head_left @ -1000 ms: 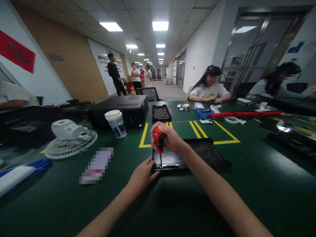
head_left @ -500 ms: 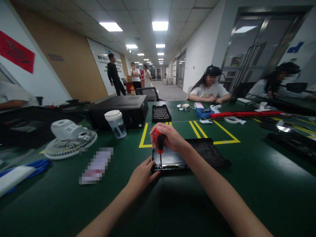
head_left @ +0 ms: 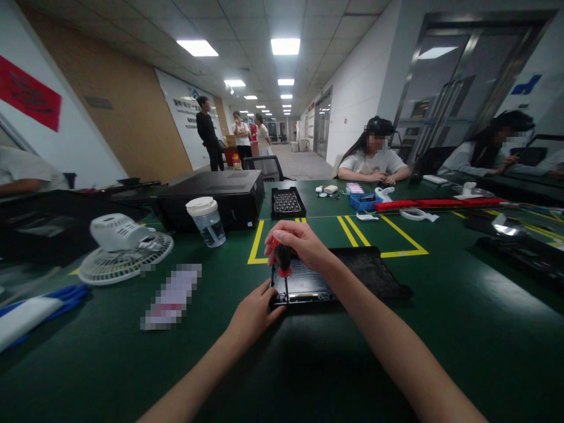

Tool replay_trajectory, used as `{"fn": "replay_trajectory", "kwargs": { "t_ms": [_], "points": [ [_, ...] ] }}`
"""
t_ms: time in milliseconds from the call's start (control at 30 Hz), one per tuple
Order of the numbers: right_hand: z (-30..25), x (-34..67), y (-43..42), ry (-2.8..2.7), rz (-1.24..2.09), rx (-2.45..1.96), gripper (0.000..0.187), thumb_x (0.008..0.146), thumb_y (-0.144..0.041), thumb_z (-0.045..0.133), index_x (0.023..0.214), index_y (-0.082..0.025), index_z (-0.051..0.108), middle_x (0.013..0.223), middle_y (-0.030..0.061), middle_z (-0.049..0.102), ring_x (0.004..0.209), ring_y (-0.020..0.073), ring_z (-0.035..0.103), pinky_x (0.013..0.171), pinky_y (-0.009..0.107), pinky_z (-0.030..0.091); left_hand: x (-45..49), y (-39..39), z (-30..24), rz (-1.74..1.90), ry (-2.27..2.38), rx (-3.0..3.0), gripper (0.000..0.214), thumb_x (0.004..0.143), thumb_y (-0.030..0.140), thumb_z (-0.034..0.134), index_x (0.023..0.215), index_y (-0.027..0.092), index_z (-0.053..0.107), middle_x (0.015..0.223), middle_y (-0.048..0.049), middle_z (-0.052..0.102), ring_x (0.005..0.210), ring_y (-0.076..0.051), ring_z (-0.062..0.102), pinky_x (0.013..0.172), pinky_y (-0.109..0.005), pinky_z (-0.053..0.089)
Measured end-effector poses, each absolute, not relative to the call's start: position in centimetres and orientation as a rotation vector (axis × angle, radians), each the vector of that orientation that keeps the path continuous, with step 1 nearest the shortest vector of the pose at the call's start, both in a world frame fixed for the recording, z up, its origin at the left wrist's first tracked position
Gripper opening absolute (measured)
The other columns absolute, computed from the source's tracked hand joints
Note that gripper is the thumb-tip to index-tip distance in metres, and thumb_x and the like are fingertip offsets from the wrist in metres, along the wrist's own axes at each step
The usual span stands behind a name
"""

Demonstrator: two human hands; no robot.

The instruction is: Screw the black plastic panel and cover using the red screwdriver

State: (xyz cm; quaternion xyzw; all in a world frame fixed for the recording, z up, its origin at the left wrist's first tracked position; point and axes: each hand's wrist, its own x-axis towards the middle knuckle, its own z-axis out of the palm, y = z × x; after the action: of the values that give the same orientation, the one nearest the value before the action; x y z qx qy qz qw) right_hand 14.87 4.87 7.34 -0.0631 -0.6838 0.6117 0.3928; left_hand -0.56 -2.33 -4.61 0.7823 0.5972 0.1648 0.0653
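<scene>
Right now, my right hand (head_left: 304, 244) is wrapped around the handle of a screwdriver (head_left: 282, 258), and my forearm reaches across from the near right. The tool stands almost upright, its handle up in my grasp and its thin shaft running down to the near left end of a black casing (head_left: 370, 267). I cannot tell whether the tip is seated in anything or merely touching the surface.

The casing lies flat on the green bench (head_left: 132, 376), straight ahead of me, its long axis running left to right. It covers part of the near line of yellow tape (head_left: 405, 254). So the shaft stands crosswise to that length, right at the left end, with most of the casing stretching away to the right beneath and beyond my right forearm.

My left hand (head_left: 255, 311) is the nearer one to the tip, just left of it. Its thumb and fingers are parted around the near left corner, touching it; how firmly they press, I cannot tell.

Beyond the casing, well apart from both hands, sits a black tray (head_left: 288, 202) of small round items, with a lidded cup (head_left: 206, 221) farther left.
</scene>
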Motion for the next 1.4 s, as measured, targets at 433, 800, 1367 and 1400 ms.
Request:
{"fn": "replay_trajectory", "kwargs": {
  "t_ms": [433,800,1367,1400],
  "points": [
    [7.67,14.57,4.51,-1.727,1.399,-0.321,0.024,0.078,-0.037,0.059,0.078,-0.013,0.055,0.068,0.0010,0.061,0.053,0.0103,0.061,0.049,0.022,0.051,-0.28,-2.44,-4.08,0.427,1.823,2.353,0.029,0.080,0.036,0.053,0.101,0.017,0.059,0.134,-0.0140,0.045,0.112,-0.026,0.053,0.094,-0.037,0.042],
    [7.41,14.53,4.61,-1.729,1.225,-0.416,0.026,0.075,-0.039,0.061,0.075,-0.015,0.053,0.066,0.0006,0.061,0.053,0.0101,0.060,0.050,0.021,0.051,-0.51,-2.40,-4.46,0.455,1.820,2.341,0.029,0.079,0.038,0.054,0.101,0.020,0.059,0.134,-0.0115,0.046,0.112,-0.026,0.053,0.094,-0.037,0.042],
    [7.46,14.59,4.18,-1.747,0.980,-0.570,0.030,0.076,-0.043,0.058,0.068,-0.018,0.043,0.054,-0.0052,0.043,0.043,0.0063,0.042,0.040,0.018,0.032,-0.47,-2.43,-4.12,0.455,1.804,2.320,0.029,0.080,0.036,0.054,0.102,0.019,0.059,0.134,-0.0123,0.045,0.113,-0.025,0.053,0.096,-0.037,0.040],
    [7.44,14.60,4.18,-1.747,0.955,-0.584,0.030,0.076,-0.043,0.058,0.067,-0.018,0.042,0.054,-0.0056,0.042,0.042,0.0062,0.040,0.041,0.019,0.031,-0.46,-2.45,-4.11,0.451,1.805,2.319,0.028,0.080,0.036,0.054,0.102,0.018,0.059,0.134,-0.0125,0.045,0.113,-0.025,0.053,0.096,-0.037,0.040]
  ]
}}
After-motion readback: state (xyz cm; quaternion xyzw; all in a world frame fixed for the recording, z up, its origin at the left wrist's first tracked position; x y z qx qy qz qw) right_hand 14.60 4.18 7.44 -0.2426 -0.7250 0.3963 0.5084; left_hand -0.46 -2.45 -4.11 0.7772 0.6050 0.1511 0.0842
